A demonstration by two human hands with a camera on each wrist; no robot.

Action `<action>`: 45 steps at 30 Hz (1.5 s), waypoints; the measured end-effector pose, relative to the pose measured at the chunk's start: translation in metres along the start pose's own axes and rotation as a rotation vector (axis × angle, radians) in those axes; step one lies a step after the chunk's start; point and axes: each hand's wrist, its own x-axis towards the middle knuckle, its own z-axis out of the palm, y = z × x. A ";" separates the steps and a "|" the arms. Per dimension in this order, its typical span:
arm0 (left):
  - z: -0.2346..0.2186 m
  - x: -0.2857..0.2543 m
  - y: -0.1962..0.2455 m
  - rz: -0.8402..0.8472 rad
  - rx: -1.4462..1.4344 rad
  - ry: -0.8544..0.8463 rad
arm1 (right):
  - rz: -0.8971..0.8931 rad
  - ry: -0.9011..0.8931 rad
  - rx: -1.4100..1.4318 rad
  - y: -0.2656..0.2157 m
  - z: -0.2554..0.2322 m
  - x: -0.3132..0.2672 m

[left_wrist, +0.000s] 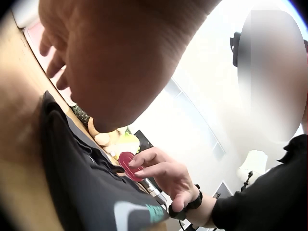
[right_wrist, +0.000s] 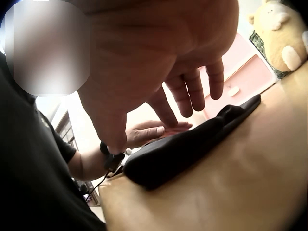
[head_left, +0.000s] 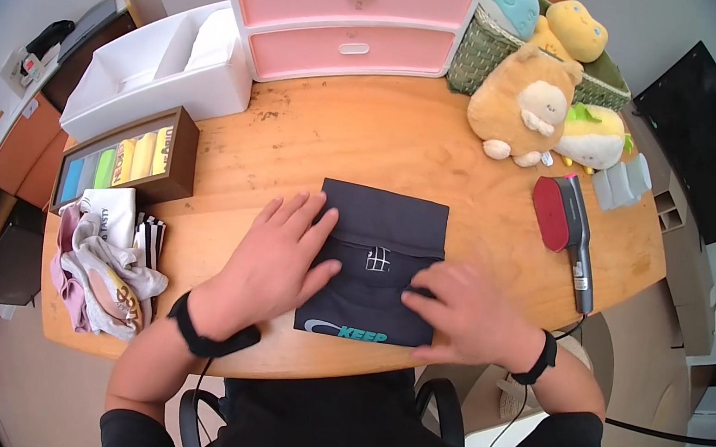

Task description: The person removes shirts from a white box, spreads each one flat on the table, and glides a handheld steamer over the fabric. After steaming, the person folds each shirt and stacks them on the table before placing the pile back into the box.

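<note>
A dark garment (head_left: 370, 296), folded into a rectangle with green "KEEP" lettering and a white grid print, lies flat near the table's front edge. My left hand (head_left: 284, 249) is at its left edge, fingers spread and fairly straight. At the right edge is my right hand (head_left: 466, 311), slightly blurred, its fingers loosely bent over the cloth. In the right wrist view the fingers of my right hand (right_wrist: 187, 91) hang above the dark cloth (right_wrist: 178, 154) with nothing between them. The left wrist view shows the layered folds of the garment (left_wrist: 91, 183) beside my left hand (left_wrist: 110, 62).
A pink-fronted drawer unit (head_left: 352, 21) stands at the back, beside a white bin (head_left: 157, 70). On the left are a brown box (head_left: 184, 154) of rolled cloths and piled clothes (head_left: 108, 264). Plush toys (head_left: 517, 108), a basket (head_left: 478, 55) and a red-faced brush (head_left: 564, 223) are on the right.
</note>
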 end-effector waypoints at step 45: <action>0.032 0.012 -0.004 -0.569 -0.536 0.219 | 1.023 0.465 0.785 0.045 0.047 0.003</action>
